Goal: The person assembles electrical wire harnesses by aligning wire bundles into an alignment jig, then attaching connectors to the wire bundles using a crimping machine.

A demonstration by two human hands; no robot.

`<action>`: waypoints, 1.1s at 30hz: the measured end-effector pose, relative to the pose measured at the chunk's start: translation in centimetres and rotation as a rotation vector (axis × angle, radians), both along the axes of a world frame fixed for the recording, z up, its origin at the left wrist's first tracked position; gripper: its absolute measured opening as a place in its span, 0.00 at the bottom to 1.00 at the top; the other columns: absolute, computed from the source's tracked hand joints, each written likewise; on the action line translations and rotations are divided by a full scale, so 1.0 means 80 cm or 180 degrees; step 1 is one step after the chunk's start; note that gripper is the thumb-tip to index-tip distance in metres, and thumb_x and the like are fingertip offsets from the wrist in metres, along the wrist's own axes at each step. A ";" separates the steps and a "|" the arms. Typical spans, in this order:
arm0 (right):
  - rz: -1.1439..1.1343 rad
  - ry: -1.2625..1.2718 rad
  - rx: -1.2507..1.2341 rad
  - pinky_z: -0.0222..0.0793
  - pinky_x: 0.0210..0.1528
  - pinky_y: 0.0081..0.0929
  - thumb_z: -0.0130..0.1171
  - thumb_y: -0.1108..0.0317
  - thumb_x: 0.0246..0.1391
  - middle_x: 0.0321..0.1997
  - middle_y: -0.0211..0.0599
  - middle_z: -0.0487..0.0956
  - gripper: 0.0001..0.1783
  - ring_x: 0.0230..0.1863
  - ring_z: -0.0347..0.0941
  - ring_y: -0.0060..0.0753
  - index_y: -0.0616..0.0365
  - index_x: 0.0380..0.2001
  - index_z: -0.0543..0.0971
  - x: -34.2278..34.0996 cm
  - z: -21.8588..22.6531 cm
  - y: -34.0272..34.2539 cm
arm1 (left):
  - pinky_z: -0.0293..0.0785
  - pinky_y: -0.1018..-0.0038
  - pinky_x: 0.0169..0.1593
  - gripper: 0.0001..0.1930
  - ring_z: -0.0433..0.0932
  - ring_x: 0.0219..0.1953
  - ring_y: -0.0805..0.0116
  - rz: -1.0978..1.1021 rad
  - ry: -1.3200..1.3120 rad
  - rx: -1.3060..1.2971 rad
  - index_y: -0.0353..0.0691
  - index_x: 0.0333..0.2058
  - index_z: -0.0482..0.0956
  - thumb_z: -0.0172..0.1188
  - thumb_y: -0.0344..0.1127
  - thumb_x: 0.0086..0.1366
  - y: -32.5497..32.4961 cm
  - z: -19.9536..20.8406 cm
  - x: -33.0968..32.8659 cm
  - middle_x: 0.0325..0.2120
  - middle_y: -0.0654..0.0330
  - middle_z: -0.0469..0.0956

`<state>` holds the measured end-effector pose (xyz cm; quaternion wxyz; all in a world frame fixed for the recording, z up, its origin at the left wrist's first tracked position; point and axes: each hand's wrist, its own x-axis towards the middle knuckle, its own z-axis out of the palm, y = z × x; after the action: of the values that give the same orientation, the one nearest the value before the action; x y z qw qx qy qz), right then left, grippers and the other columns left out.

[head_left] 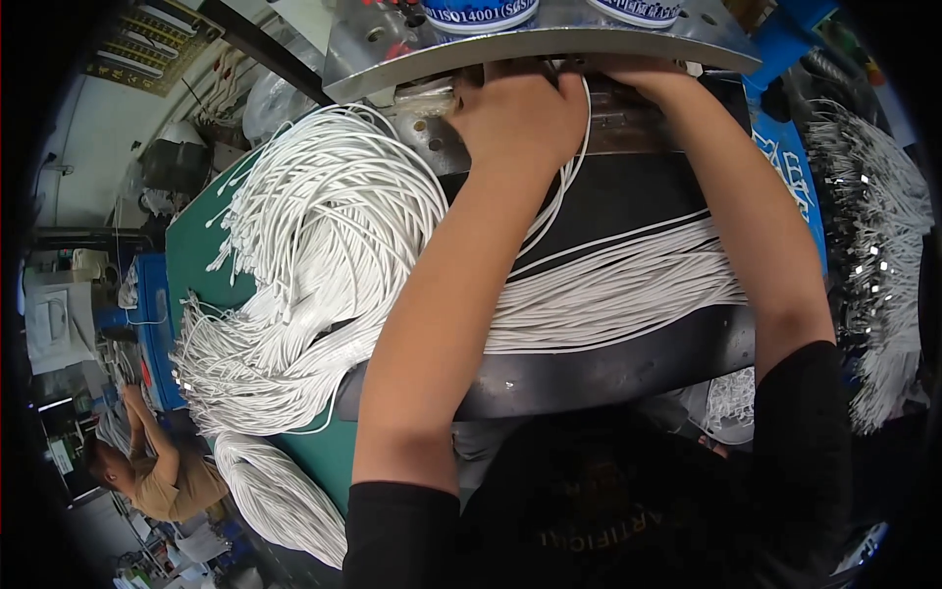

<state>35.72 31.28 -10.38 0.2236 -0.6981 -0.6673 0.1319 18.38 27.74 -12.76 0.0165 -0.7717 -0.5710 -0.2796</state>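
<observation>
My left hand reaches under the front edge of a bent metal plate. Its fingers look curled, and a white cable comes out beside its thumb and hangs down in a loop; the fingertips are behind the plate. To the right of it, my right hand is tucked under the same edge with its fingers hidden, so its grip does not show. Below my hands, a long bundle of white cables lies across a black surface, passing beneath both forearms.
At left, a large coiled heap of white cables rests on a green tabletop, with another bundle below. Blue-and-white containers stand on the plate. More cables hang at right. A co-worker is at far left.
</observation>
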 end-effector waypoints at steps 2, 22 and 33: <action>0.0010 0.0337 0.0145 0.65 0.64 0.41 0.62 0.57 0.59 0.59 0.47 0.77 0.26 0.60 0.72 0.44 0.59 0.57 0.76 0.006 -0.004 -0.005 | 0.64 0.40 0.61 0.27 0.64 0.63 0.34 0.0071 -0.0019 0.0478 0.37 0.50 0.82 0.51 0.54 0.67 -0.007 -0.005 -0.002 0.64 0.45 0.66; -0.0297 -0.0183 0.1052 0.72 0.54 0.37 0.59 0.49 0.59 0.48 0.41 0.84 0.20 0.49 0.79 0.48 0.49 0.47 0.84 -0.004 -0.005 -0.060 | 0.66 0.52 0.61 0.25 0.73 0.56 0.42 -0.1201 -0.0613 0.0311 0.34 0.52 0.77 0.64 0.43 0.60 -0.154 0.067 -0.038 0.54 0.43 0.73; 0.1839 -0.1225 0.0047 0.71 0.39 0.39 0.68 0.59 0.51 0.32 0.38 0.77 0.19 0.37 0.74 0.45 0.51 0.46 0.83 0.001 0.041 -0.324 | 0.66 0.51 0.61 0.28 0.70 0.59 0.41 -0.1800 -0.0275 -0.0114 0.42 0.53 0.81 0.72 0.42 0.52 -0.270 0.075 -0.137 0.61 0.44 0.69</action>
<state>35.83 5.37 -7.11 0.0521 -0.4908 -0.8682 0.0509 7.44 6.12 -6.76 -0.1000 -0.8878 -0.3382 -0.2956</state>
